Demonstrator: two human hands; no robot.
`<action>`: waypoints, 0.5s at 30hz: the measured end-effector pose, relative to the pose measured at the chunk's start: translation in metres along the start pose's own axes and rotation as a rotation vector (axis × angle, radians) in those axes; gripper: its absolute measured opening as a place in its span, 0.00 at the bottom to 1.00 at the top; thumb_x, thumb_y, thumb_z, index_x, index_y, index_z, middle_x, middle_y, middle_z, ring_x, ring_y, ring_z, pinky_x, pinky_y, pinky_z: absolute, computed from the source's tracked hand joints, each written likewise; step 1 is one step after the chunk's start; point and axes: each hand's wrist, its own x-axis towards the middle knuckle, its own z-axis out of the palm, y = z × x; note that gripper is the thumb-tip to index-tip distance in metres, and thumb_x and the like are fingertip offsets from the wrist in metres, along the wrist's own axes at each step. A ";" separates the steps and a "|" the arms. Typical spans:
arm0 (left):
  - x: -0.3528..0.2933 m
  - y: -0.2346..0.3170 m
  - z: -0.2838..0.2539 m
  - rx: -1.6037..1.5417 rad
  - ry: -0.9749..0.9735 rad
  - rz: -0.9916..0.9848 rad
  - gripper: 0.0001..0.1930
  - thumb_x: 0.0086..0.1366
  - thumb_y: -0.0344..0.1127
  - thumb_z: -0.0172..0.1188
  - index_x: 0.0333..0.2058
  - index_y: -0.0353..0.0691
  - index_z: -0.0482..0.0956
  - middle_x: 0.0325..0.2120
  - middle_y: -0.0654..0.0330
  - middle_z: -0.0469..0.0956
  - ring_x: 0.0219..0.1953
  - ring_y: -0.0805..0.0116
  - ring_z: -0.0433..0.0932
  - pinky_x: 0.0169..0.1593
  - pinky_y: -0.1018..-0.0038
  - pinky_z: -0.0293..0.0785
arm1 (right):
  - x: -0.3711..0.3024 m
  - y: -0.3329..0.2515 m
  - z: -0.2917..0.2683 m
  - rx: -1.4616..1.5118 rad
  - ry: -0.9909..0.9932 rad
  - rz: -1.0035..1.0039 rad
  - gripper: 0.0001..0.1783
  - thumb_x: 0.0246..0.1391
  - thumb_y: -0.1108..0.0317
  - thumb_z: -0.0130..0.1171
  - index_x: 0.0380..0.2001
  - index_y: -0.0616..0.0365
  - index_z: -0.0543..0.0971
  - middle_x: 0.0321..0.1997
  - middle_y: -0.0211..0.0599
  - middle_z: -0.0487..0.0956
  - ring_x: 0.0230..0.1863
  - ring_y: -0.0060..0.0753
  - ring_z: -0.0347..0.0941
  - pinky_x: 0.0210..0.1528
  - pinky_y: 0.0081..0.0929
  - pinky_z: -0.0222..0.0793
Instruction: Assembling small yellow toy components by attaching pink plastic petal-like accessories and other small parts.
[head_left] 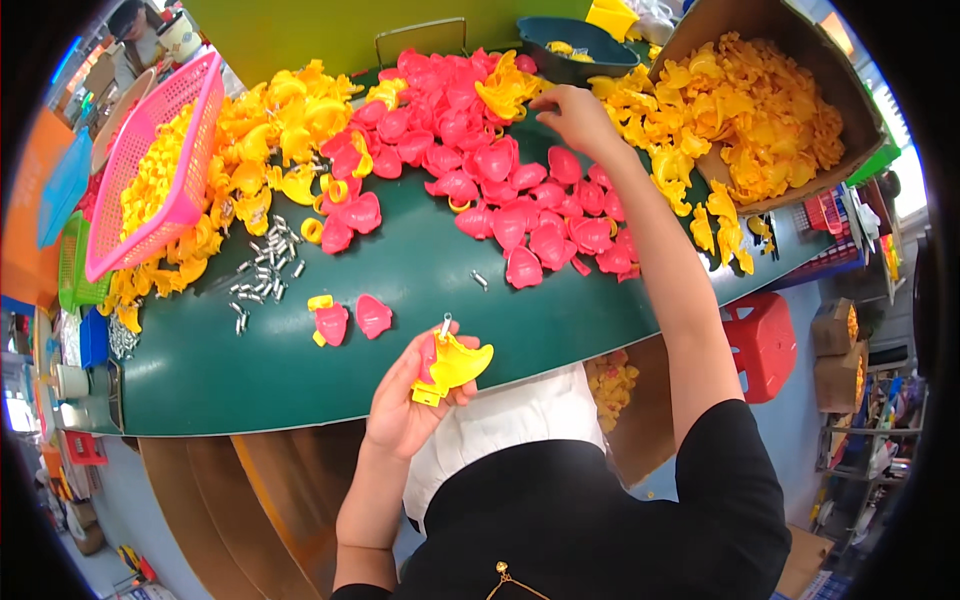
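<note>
Near the table's front edge, my left hand (398,400) is closed on a plastic toy part (455,362) with a curved yellow piece and a pink piece. A small silvery metal cylinder (446,322) stands up at its top. My right hand (580,118) reaches far across the table, fingers apart, by a small heap of yellow plastic pieces (506,88). I cannot see whether its fingertips touch them. Below it spreads a large pile of pink shell-shaped pieces (497,158). Left of my left hand lie a pink-and-yellow part (330,323) and a single pink shell (373,316).
Loose metal cylinders (268,265) lie at left, one more (479,280) mid-table. Yellow pieces (300,105) are heaped beside a pink basket (108,240). At right, a cardboard box (858,95) spills yellow parts; a dark bowl (590,68) stands behind. A red stool (765,345) is beyond the table.
</note>
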 end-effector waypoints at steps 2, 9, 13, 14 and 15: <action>0.001 -0.002 -0.001 -0.026 0.013 -0.009 0.25 0.74 0.45 0.40 0.62 0.35 0.57 0.56 0.45 0.68 0.40 0.57 0.77 0.42 0.69 0.77 | 0.016 0.015 0.016 0.004 0.057 -0.021 0.12 0.49 0.69 0.62 0.39 0.57 0.83 0.39 0.43 0.82 0.40 0.43 0.78 0.44 0.34 0.73; -0.005 0.000 -0.010 -0.025 0.053 -0.017 0.24 0.74 0.44 0.37 0.63 0.36 0.57 0.56 0.45 0.67 0.41 0.57 0.76 0.43 0.68 0.76 | 0.021 0.002 0.012 -0.090 -0.183 -0.294 0.09 0.46 0.68 0.61 0.33 0.52 0.85 0.34 0.39 0.83 0.37 0.44 0.79 0.42 0.35 0.74; -0.008 0.004 -0.012 -0.062 0.049 -0.010 0.25 0.73 0.45 0.38 0.63 0.36 0.57 0.56 0.45 0.67 0.41 0.57 0.76 0.43 0.68 0.75 | 0.015 0.004 -0.006 0.204 -0.495 -0.201 0.11 0.45 0.70 0.60 0.33 0.55 0.85 0.34 0.40 0.84 0.37 0.41 0.80 0.42 0.33 0.75; -0.007 0.006 -0.011 -0.078 0.020 -0.002 0.26 0.72 0.45 0.40 0.63 0.37 0.57 0.56 0.46 0.67 0.41 0.57 0.76 0.42 0.68 0.75 | 0.019 0.011 -0.009 0.154 -0.329 -0.171 0.11 0.45 0.70 0.60 0.34 0.55 0.85 0.34 0.40 0.84 0.37 0.41 0.80 0.42 0.34 0.75; -0.006 0.007 -0.011 -0.094 -0.007 0.006 0.27 0.71 0.46 0.41 0.64 0.37 0.56 0.56 0.46 0.67 0.40 0.58 0.76 0.41 0.68 0.75 | 0.022 0.017 -0.009 0.105 -0.163 -0.141 0.11 0.45 0.69 0.60 0.34 0.55 0.84 0.34 0.41 0.84 0.37 0.41 0.80 0.42 0.34 0.75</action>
